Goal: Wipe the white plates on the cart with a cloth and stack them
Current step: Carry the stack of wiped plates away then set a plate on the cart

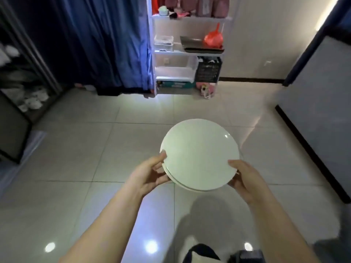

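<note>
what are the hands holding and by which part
A stack of round glossy white plates: the left hand grips its near-left rim, the right hand its near-right rim.

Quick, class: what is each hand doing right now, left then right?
Left hand: grips the left edge of the white plates, thumb on top.
Right hand: grips the right edge of the same plates.
</note>
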`<state>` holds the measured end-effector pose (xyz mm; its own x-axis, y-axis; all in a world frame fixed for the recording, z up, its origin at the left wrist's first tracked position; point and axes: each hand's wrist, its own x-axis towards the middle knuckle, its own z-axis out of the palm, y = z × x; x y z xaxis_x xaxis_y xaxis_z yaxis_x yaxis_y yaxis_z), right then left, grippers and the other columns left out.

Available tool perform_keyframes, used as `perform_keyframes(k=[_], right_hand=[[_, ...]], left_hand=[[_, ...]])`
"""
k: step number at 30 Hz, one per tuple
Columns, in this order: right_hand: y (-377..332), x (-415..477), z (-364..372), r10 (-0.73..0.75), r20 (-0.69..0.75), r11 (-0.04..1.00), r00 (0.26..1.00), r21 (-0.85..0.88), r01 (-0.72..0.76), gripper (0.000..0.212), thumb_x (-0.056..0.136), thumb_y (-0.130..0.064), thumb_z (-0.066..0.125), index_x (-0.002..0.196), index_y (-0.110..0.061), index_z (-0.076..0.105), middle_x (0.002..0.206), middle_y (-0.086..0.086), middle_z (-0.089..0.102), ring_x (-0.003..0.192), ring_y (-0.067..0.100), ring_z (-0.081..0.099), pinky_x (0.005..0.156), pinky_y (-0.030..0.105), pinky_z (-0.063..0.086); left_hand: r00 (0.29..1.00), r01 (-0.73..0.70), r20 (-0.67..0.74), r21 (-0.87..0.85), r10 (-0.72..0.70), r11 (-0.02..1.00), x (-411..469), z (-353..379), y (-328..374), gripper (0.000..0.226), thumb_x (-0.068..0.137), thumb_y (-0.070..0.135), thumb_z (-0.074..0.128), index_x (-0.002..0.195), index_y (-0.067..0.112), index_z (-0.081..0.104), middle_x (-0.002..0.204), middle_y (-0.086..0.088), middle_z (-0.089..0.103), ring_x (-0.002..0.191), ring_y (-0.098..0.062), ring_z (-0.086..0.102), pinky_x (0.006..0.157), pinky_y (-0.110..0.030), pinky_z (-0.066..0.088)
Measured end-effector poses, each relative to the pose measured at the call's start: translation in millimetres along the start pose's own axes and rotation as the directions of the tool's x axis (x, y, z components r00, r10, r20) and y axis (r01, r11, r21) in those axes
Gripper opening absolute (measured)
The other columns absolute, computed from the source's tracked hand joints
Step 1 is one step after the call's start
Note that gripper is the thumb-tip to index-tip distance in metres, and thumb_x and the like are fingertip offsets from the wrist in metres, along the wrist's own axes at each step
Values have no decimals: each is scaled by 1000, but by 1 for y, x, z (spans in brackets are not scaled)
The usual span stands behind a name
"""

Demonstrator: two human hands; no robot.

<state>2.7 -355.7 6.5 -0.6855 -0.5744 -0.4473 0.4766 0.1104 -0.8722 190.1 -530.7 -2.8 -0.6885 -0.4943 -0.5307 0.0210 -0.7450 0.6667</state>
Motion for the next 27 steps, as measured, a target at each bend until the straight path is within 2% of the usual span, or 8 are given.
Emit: perform_keyframes(k=[2,5,10,13,15,18,23,27], right_hand=[[-9,44,56,13,92,999,996,-48,-9,16,92,-4,50,97,-8,65,78,1,74,80,22,64,80,40,51],[-19,116,139,60,190,993,980,-112,-39,17,91,-6,55,105,-4,63,83,5,72,80,22,63,74,38,54],[-45,231,287,110,423,975,899,-223,-14,15,91,-7,54,102,-9,65,81,2,72,73,15,66,60,28,55],[-62,288,382,137,537,962,832,-272,18,16,91,-5,53,100,-9,65,84,4,73,76,16,67,68,32,57],[-72,321,445,156,575,957,803,-289,21,15,91,-3,52,96,-9,65,80,3,73,73,17,67,72,35,55],[-80,365,535,183,638,950,748,-309,31,16,92,-5,53,101,-7,66,89,6,75,77,17,71,74,36,57],[-75,440,686,222,678,937,701,-348,40,13,92,-8,53,98,-9,65,78,0,75,74,16,69,66,32,54],[-73,495,811,224,676,935,702,-353,42,17,90,-9,57,105,-6,64,83,2,72,72,16,67,58,29,53]], left_hand=[[996,-69,-52,-62,66,996,19,-39,37,12,87,20,62,94,11,65,58,4,53,47,-9,51,62,-36,60],[984,-146,-123,-151,128,978,52,-97,93,41,68,28,84,102,8,71,85,-5,51,78,-19,51,68,-41,59],[914,-336,-309,-213,263,918,103,-162,190,44,77,20,66,117,2,62,107,-15,70,102,-30,64,86,-50,55],[867,-421,-382,-220,320,880,132,-198,255,40,74,24,70,108,4,67,100,-12,72,92,-26,68,83,-47,56],[841,-456,-423,-221,336,862,150,-225,299,50,56,28,89,98,6,73,99,-12,72,88,-24,70,79,-45,58],[800,-498,-494,-231,340,836,176,-273,361,59,39,29,96,90,9,77,99,-10,70,91,-24,66,82,-46,57],[726,-550,-599,-208,339,809,229,-362,469,21,76,28,65,86,13,75,92,-7,66,82,-21,64,59,-38,59],[714,-551,-610,-185,345,814,269,-443,565,20,70,31,70,82,15,71,88,-2,51,81,-20,49,64,-38,60]])
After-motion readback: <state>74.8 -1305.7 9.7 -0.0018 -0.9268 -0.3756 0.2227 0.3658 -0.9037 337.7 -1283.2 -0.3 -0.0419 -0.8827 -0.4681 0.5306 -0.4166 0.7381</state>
